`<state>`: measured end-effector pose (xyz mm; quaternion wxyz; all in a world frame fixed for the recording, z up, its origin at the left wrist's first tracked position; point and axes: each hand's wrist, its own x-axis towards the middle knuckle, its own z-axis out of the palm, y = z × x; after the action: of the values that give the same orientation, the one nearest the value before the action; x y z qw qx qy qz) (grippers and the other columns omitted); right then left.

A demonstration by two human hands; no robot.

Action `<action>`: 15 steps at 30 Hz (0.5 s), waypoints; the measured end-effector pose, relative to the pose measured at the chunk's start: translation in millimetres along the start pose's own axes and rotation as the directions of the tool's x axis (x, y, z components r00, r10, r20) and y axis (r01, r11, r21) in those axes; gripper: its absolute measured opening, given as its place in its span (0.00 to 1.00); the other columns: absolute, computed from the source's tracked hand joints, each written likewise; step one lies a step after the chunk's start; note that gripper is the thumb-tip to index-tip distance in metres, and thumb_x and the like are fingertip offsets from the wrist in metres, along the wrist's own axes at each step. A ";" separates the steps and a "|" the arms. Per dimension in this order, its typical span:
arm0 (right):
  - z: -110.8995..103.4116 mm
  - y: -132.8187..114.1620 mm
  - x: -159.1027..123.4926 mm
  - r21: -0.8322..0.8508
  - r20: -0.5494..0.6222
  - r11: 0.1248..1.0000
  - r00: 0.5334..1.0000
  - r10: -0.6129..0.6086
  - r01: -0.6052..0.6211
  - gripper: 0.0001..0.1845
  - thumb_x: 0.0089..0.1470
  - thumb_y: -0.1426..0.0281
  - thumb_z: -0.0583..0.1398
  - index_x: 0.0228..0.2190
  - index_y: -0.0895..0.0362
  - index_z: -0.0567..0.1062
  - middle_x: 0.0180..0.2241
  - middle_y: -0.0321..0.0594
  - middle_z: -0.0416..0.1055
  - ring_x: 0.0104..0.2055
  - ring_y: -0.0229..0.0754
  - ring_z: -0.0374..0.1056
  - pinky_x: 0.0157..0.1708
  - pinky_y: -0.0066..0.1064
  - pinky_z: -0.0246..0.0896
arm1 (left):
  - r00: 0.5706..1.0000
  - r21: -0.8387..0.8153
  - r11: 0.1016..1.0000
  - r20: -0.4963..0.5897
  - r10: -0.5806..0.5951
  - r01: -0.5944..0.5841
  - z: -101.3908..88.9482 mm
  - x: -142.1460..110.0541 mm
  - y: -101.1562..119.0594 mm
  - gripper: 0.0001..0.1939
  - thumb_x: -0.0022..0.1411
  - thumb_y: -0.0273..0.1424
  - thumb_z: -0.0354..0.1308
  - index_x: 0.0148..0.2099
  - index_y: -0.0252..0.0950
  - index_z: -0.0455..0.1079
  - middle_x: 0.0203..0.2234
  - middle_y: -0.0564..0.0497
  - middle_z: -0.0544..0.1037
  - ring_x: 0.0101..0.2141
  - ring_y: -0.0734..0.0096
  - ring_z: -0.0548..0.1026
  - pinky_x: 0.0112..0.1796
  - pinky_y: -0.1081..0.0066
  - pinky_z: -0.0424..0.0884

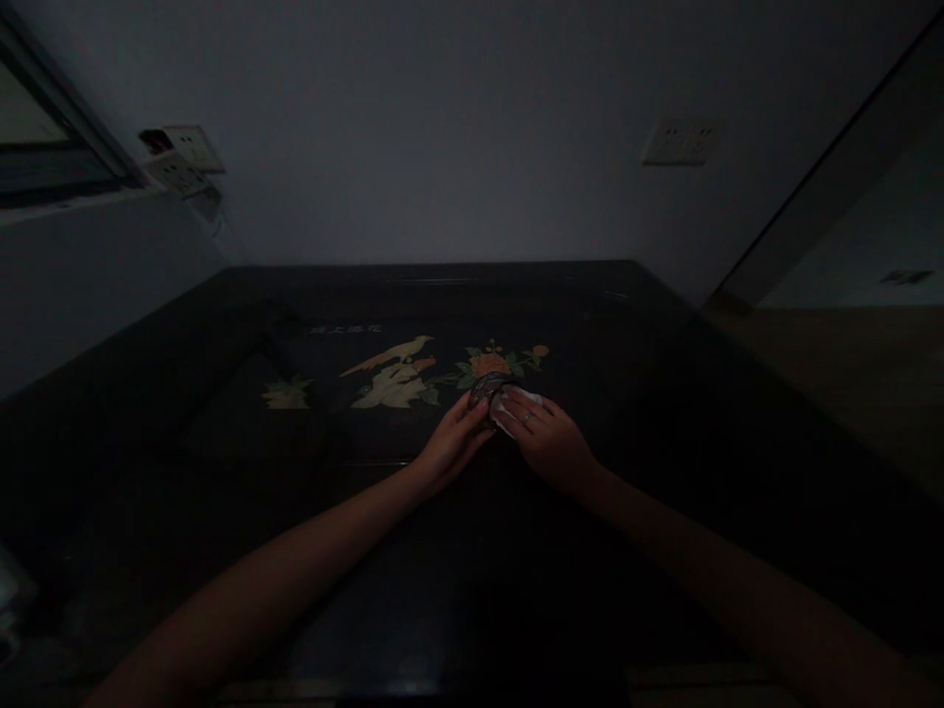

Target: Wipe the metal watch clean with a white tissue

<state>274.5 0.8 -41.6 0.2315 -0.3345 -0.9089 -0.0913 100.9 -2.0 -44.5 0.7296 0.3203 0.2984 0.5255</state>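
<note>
In the dim head view my left hand (452, 442) is closed around the left side of a small dark, shiny, rounded object (487, 386); its exact kind cannot be made out. A crumpled white tissue (508, 423) is pressed against that object's right side by my right hand (555, 442), which wears a ring. Both hands meet above the dark table (442, 551), near its middle. Just beyond them lies a decoration of flowers (491, 365) and a pale bird (402, 351) on the tabletop.
A pale wall (428, 138) rises behind the table's far edge. It carries a socket plate (679, 143) on the right and more sockets (193, 147) on the left. A window frame (66, 128) is at upper left, and floor (811, 374) shows at right.
</note>
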 end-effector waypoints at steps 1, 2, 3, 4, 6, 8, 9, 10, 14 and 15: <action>0.2 -0.7 -0.2 0.012 0.003 1.000 1.000 0.008 -0.008 0.22 0.58 0.80 0.52 0.52 0.59 0.71 0.55 0.50 0.69 0.60 0.50 0.61 0.54 0.46 0.60 | 1.000 -0.004 1.000 0.006 0.002 -0.002 -0.1 0.0 0.1 0.17 0.56 0.34 0.64 0.49 0.42 0.73 0.47 0.51 0.75 0.46 0.72 0.71 0.47 0.72 0.65; 0.4 -1.5 -0.4 0.025 0.008 1.000 1.000 0.017 -0.017 0.22 0.57 0.80 0.52 0.52 0.59 0.71 0.55 0.50 0.69 0.60 0.49 0.61 0.54 0.45 0.61 | 1.000 -0.009 1.000 0.007 0.004 -0.004 -0.1 0.0 0.3 0.17 0.56 0.34 0.64 0.49 0.42 0.73 0.47 0.50 0.75 0.46 0.71 0.71 0.48 0.71 0.65; 0.6 -2.4 -0.6 0.036 0.017 0.999 1.000 0.025 -0.026 0.23 0.57 0.81 0.52 0.52 0.59 0.71 0.55 0.50 0.69 0.60 0.49 0.61 0.54 0.45 0.61 | 1.000 -0.015 1.000 0.003 0.004 -0.004 0.1 0.0 0.6 0.17 0.56 0.34 0.64 0.48 0.41 0.73 0.47 0.50 0.75 0.46 0.71 0.71 0.49 0.71 0.64; 0.9 -3.2 -0.8 0.047 0.028 0.998 0.999 0.032 -0.034 0.24 0.56 0.81 0.52 0.53 0.59 0.71 0.55 0.50 0.69 0.60 0.50 0.61 0.53 0.44 0.62 | 1.000 -0.021 1.000 -0.002 0.005 -0.005 0.4 -0.2 1.0 0.16 0.55 0.33 0.64 0.48 0.41 0.73 0.47 0.50 0.75 0.47 0.71 0.71 0.49 0.70 0.64; 1.7 -4.7 -1.1 0.075 0.051 0.996 0.998 0.044 -0.048 0.25 0.54 0.81 0.52 0.54 0.60 0.70 0.55 0.51 0.69 0.59 0.50 0.62 0.51 0.44 0.64 | 1.000 -0.031 1.000 -0.005 0.006 -0.007 1.1 -0.4 1.8 0.16 0.55 0.33 0.65 0.47 0.39 0.73 0.46 0.49 0.75 0.46 0.70 0.71 0.50 0.69 0.64; 2.9 -6.0 -1.4 0.126 0.063 0.990 0.996 0.062 -0.069 0.27 0.53 0.81 0.52 0.54 0.60 0.69 0.54 0.52 0.69 0.58 0.51 0.63 0.51 0.46 0.64 | 1.000 -0.034 0.999 0.002 0.010 -0.010 1.7 -0.7 2.3 0.16 0.54 0.33 0.65 0.46 0.39 0.73 0.44 0.49 0.75 0.46 0.70 0.71 0.50 0.69 0.64; 3.7 -6.6 -1.6 0.164 0.062 0.983 0.995 0.073 -0.082 0.28 0.52 0.81 0.52 0.54 0.61 0.69 0.54 0.52 0.69 0.57 0.51 0.64 0.52 0.46 0.64 | 1.000 -0.033 0.999 0.000 0.010 -0.010 2.0 -0.9 2.5 0.16 0.54 0.33 0.65 0.46 0.38 0.73 0.44 0.49 0.76 0.46 0.70 0.71 0.50 0.69 0.64; 4.6 -7.2 -1.8 0.212 0.055 0.973 0.995 0.085 -0.095 0.28 0.51 0.81 0.52 0.54 0.62 0.69 0.53 0.53 0.70 0.57 0.51 0.64 0.53 0.47 0.63 | 1.000 -0.030 0.999 -0.005 0.010 -0.010 2.2 -1.0 2.7 0.16 0.54 0.33 0.65 0.46 0.38 0.73 0.44 0.49 0.76 0.46 0.70 0.71 0.50 0.69 0.65; 9.2 -9.8 -3.4 0.462 0.005 0.878 0.991 0.137 -0.124 0.27 0.53 0.79 0.53 0.55 0.60 0.67 0.52 0.52 0.70 0.56 0.49 0.64 0.56 0.48 0.61 | 0.999 -0.018 1.000 -0.032 0.000 0.000 3.0 -1.5 3.4 0.17 0.54 0.32 0.66 0.47 0.38 0.73 0.45 0.49 0.75 0.45 0.68 0.72 0.48 0.70 0.66; 10.6 -10.4 -4.0 0.525 0.002 0.841 0.988 0.155 -0.133 0.27 0.54 0.77 0.53 0.56 0.59 0.67 0.53 0.51 0.70 0.56 0.48 0.64 0.56 0.48 0.61 | 0.999 -0.017 1.000 -0.038 -0.003 0.002 3.1 -1.4 3.5 0.18 0.53 0.32 0.66 0.47 0.38 0.72 0.44 0.49 0.76 0.45 0.68 0.72 0.47 0.70 0.66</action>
<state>266.6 -6.0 -53.0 0.3382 -0.3241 -0.8669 0.1702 100.9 -3.0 -39.7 0.7271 0.3038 0.3080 0.5331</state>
